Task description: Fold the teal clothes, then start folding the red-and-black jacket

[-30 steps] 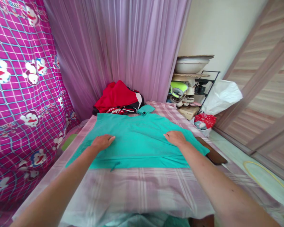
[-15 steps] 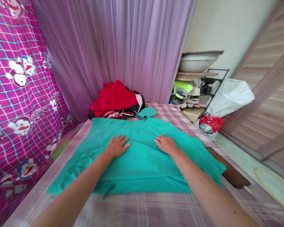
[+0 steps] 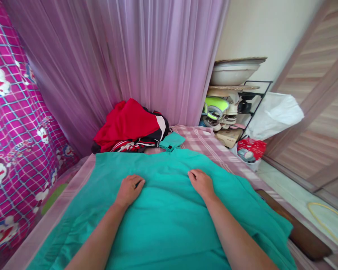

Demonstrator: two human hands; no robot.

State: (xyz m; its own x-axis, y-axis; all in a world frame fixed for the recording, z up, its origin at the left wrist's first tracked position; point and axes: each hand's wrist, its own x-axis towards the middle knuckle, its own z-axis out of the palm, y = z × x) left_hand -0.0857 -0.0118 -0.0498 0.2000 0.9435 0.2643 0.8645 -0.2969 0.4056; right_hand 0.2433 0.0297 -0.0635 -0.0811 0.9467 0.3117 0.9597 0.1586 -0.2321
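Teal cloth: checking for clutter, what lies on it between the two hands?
Head view: only bare teal cloth lies between the left hand and right hand.

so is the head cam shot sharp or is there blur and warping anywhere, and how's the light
Head view: even, soft daylight, no hard shadows or glare; the teal cloth and both hands, left hand and right hand, look sharp. Wide-angle warping bends the wooden door lines and stretches the cartoon-print fabric at the left edge. The purple curtain looks slightly soft and streaky.
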